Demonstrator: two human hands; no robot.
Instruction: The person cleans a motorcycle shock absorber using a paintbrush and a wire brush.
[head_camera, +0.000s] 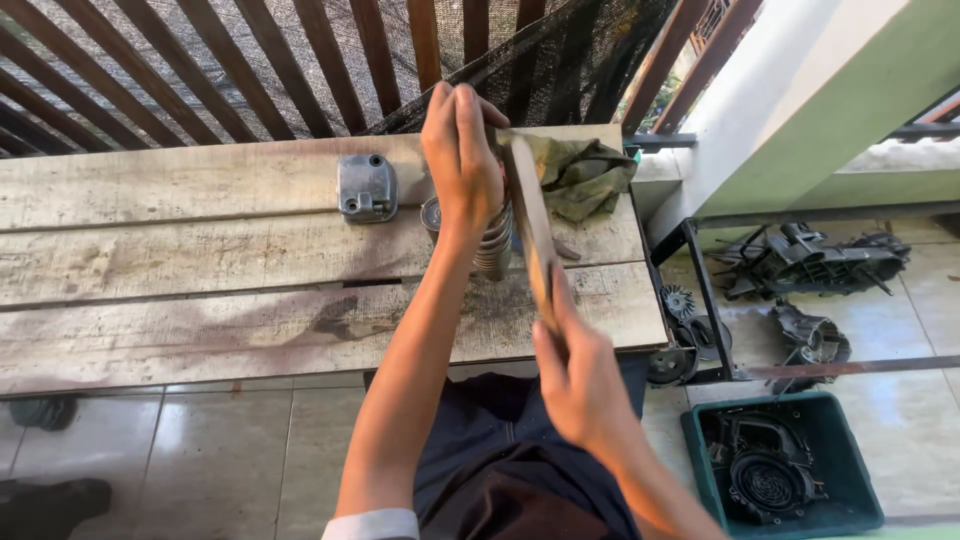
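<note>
The left hand (462, 150) is pressing down on top of a finned cylinder (493, 240), fingers closed over its upper end, and the cylinder is standing upright on the plank bench (200, 280). The right hand (580, 375) is gripping the near end of a wooden stick (531, 225), fingers wrapped tight, and the stick is leaning against the cylinder's right side. Left of the cylinder a grey metal cover (366, 187) is lying flat. Just behind it, a green rag (585, 172) is sitting bunched. Right of the bench, engine parts are filling a green crate (785, 465).

Plank bench (200, 300), metal cover (366, 187), finned cylinder (493, 245), green rag (585, 172)
</note>
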